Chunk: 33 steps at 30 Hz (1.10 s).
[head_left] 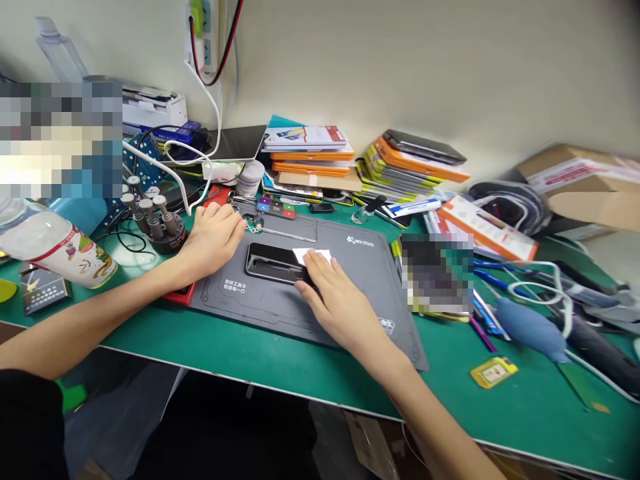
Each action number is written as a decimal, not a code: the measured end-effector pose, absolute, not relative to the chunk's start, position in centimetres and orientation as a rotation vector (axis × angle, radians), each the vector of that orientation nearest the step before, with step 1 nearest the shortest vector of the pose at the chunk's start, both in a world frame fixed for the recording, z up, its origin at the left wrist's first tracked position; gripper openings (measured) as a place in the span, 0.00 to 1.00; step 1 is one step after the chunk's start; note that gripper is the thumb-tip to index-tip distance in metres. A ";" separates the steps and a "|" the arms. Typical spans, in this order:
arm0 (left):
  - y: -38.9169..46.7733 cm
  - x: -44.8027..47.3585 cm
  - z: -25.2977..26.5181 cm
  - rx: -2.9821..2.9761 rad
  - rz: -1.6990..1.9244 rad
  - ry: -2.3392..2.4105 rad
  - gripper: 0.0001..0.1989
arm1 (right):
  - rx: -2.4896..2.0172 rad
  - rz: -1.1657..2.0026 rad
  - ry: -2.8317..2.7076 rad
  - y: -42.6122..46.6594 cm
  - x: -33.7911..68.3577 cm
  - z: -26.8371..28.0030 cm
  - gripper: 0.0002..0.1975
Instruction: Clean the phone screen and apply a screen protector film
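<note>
The right hand [331,287] lies flat, presumably to press white tissue [300,255] on the phone [273,253]; the left hand [213,235] curls, grip hidden.

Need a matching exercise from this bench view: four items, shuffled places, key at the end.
1. black phone with rounded corners
2. thin white wipe
3. small yellow labelled case
4. round black stand of grey tools

A. left of the left hand
B. under the right hand
C. on the green tabletop, right of the mat
D. flat on the dark grey mat

Pairs: 1-D, 2-B, 3-C, 4-A
</note>
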<state>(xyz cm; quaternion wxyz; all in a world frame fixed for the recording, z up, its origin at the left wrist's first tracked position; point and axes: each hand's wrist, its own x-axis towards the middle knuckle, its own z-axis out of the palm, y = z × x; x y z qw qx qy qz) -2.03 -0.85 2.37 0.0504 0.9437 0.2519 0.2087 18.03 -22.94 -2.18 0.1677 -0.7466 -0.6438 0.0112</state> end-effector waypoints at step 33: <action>-1.2 -2.0 2.6 2.839 0.511 0.784 0.22 | -2.077 0.018 -1.928 -20.0 15.9 -1.6 0.42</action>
